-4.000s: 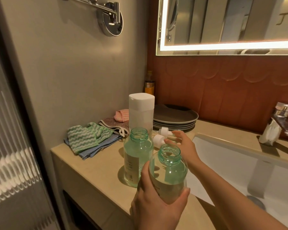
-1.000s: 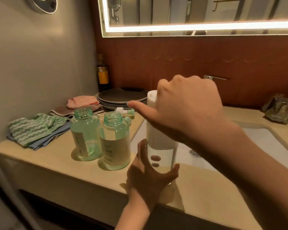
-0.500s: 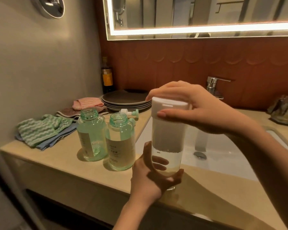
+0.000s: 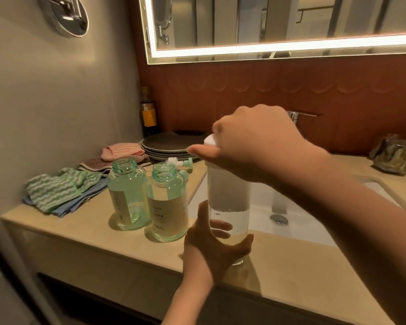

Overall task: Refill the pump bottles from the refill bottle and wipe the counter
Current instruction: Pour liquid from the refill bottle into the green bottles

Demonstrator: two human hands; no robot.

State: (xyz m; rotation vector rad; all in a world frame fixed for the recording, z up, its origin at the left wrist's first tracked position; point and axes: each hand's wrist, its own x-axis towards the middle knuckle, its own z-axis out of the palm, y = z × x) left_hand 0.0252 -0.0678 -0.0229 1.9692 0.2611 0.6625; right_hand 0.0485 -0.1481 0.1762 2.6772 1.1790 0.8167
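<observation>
Now I am twisting the cap [image 4: 210, 140] of the refill bottle [image 4: 227, 195] with my right hand [image 4: 251, 146], wrist turned further than before, left hand [image 4: 211, 249] gripping its base on the counter [image 4: 80, 233], so pouring is nearing.

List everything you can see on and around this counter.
pump bottles: 2, green-tinted, uncapped, counter left of sink
pumps: white-green, lying behind pump bottles; count unclear
refill bottle: 1, clear, white cap, upright at counter front
cloths: several, green-striped, blue, pink, brown, left end
plates: stack, dark grey, counter back
dark bottle: 1, orange label, back corner
sink: 1, white, right
faucet: 1, chrome, behind right hand
mirror: 1, lit edge, wall
glass object: 1, far right
counter: 1, beige
left hand: grips refill bottle's base
right hand: grips its cap
</observation>
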